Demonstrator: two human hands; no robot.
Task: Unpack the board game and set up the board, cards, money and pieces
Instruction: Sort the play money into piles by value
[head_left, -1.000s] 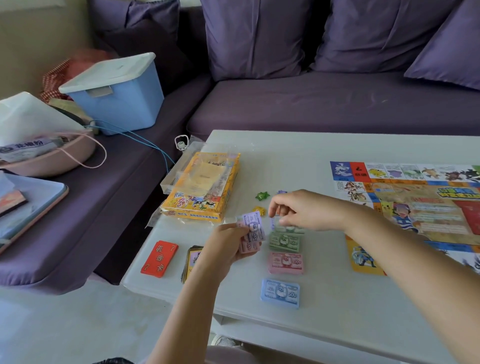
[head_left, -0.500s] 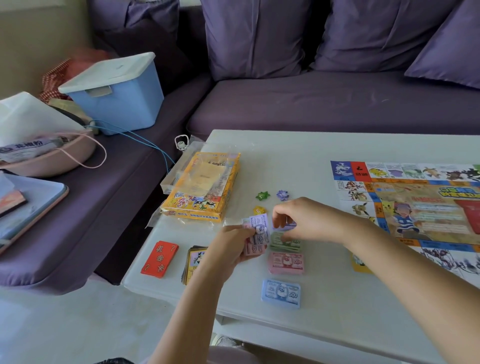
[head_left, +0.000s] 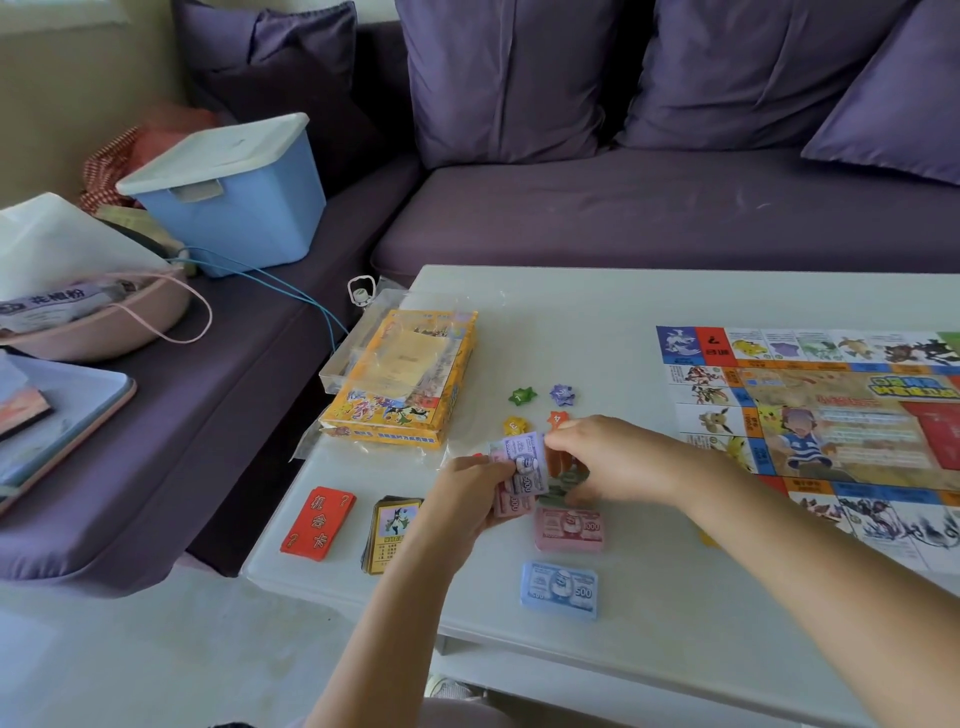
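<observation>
My left hand (head_left: 462, 499) grips a stack of purple and pink play money (head_left: 522, 467) above the white table (head_left: 597, 312). My right hand (head_left: 613, 457) pinches the top purple bill at its right edge. Under the hands lies a green money pile, mostly hidden. A pink pile (head_left: 569, 530) and a blue pile (head_left: 560, 590) lie nearer me. Red cards (head_left: 318, 524) and a dark-backed card deck (head_left: 392, 532) sit at the left. Green (head_left: 522, 396), purple (head_left: 562, 394), yellow (head_left: 514, 426) and orange (head_left: 557, 417) star pieces lie beyond. The board (head_left: 810, 415) is spread out on the right.
The yellow game box (head_left: 400, 384) in clear plastic wrap sits at the table's left edge. A purple sofa (head_left: 623, 208) surrounds the table. On it stand a blue storage bin (head_left: 234, 192), a pink basket (head_left: 104, 322) and a tray (head_left: 62, 415).
My right hand dropped from above the green pile back to the stack in my left hand and now pinches its top purple bill. The purple and orange star pieces have come into view.
</observation>
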